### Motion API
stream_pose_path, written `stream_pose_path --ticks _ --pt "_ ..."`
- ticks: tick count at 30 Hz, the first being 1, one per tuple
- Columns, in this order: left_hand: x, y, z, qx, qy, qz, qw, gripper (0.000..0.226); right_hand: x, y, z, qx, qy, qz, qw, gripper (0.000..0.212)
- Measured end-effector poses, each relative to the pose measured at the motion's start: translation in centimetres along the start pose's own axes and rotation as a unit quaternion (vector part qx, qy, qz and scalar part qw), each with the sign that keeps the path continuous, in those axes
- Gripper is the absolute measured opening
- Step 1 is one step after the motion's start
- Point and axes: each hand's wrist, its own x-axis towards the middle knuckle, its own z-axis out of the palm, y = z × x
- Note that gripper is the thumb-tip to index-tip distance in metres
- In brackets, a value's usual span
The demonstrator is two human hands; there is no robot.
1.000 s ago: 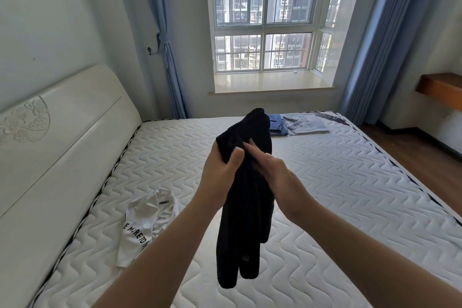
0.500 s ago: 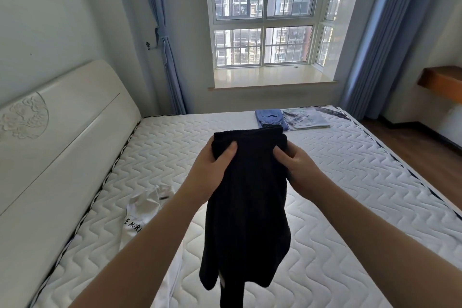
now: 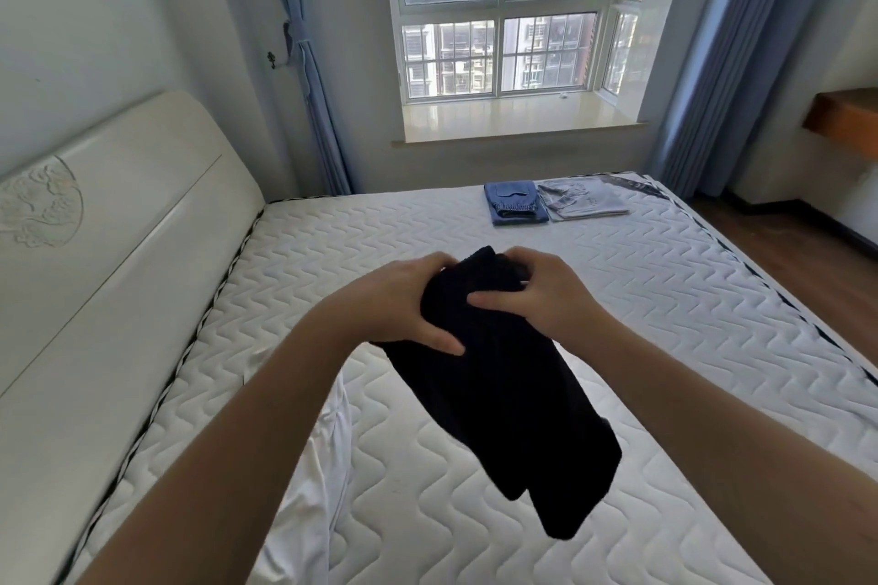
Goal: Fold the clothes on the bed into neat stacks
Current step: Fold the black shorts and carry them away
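Black garment (image 3: 499,399) held over the bed (image 3: 617,323).
My left hand (image 3: 404,304) and right hand (image 3: 541,295) grip it, fingers curled round its top.

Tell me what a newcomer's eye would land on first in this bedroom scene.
First, the black garment held up in mid-frame above the mattress, with the left hand and the right hand both gripping its bunched top while the rest hangs down. Next, two folded pieces side by side at the far edge of the bed: a blue one and a grey one. A white garment lies unfolded under the left forearm.
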Motion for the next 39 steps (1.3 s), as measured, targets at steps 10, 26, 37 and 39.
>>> stream_pose_path --ticks 10,26,37,39 --pt "5.6 2.3 4.6 -0.004 0.029 0.000 1.000 0.030 -1.7 6.2 -2.8 0.142 -0.025 0.067 0.987 0.027" --pt "8.1 8.5 3.3 0.024 0.066 -0.017 0.997 0.028 -6.8 26.5 -3.3 0.160 -0.057 0.370 0.913 0.059" --pt "8.8 9.6 3.7 -0.001 0.133 -0.017 0.991 0.028 -7.7 30.8 -6.4 0.370 -0.064 0.391 0.840 0.040" --pt "8.7 9.2 3.9 -0.011 0.144 -0.027 0.989 0.034 -7.6 30.9 -7.3 0.441 -0.024 0.363 0.821 0.036"
